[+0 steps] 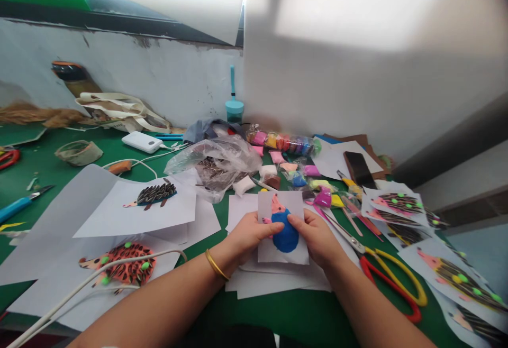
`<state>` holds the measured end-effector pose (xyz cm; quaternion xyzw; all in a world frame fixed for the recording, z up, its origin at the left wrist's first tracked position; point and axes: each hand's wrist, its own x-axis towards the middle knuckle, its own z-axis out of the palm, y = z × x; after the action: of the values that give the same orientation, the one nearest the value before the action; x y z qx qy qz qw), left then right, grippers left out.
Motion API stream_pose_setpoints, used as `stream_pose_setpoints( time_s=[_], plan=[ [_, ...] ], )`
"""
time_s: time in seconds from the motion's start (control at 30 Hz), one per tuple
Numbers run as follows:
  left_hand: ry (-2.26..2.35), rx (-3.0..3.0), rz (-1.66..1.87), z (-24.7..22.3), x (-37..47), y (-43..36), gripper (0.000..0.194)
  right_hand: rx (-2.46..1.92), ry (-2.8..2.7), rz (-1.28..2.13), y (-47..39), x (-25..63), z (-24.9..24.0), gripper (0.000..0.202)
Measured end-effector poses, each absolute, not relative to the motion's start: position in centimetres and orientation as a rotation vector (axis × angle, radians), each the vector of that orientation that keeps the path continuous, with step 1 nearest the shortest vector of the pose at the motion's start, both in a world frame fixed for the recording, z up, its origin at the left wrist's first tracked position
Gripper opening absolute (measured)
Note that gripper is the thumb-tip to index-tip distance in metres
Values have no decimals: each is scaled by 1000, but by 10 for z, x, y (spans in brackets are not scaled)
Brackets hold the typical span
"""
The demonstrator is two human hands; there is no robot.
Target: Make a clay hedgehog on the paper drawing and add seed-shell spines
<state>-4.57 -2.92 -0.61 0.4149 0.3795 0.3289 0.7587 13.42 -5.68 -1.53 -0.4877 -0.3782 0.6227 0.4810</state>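
Observation:
Both hands hold up a small white card [264, 255] that carries a clay hedgehog [286, 237] with a blue body and a pink head. My left hand [250, 234] grips the card's left edge, its thumb resting on the blue clay. On the other side my right hand [315, 231] grips the right edge, thumb also pressed on the blue clay. The fingers behind the card are hidden. Beneath the card lies a stack of white paper [257, 283]. Just beyond it are several small packets of coloured clay, among them a magenta packet [323, 197].
Large scissors [357, 245] lie to the right, near finished hedgehog cards [436, 263]. A clear bag of sunflower seeds [216, 171] and a phone [359, 168] sit further back. At left are more hedgehog pictures [127, 263], a white cable [85, 284] and a utility knife [18, 208].

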Motion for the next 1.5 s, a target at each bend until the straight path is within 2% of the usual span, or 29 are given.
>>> stream_pose_setpoints(
  time_s=[0.23,0.53,1.23,1.4,1.5],
  plan=[
    [824,863,765,-5,-46,-27,56,-1157,-1043,1643,-59,137,-10,47],
    [825,892,753,-9,-46,-27,49,-1208,-1097,1581,-58,139,-8,48],
    [862,957,723,-16,-49,-23,48,-1245,-1147,1454,-56,136,-9,48],
    [867,998,777,-14,-46,-26,61,-1195,-1119,1545,-57,135,-10,49],
    [898,992,790,-13,-46,-26,62,-1188,-1132,1574,-58,134,-10,48]
  ],
)
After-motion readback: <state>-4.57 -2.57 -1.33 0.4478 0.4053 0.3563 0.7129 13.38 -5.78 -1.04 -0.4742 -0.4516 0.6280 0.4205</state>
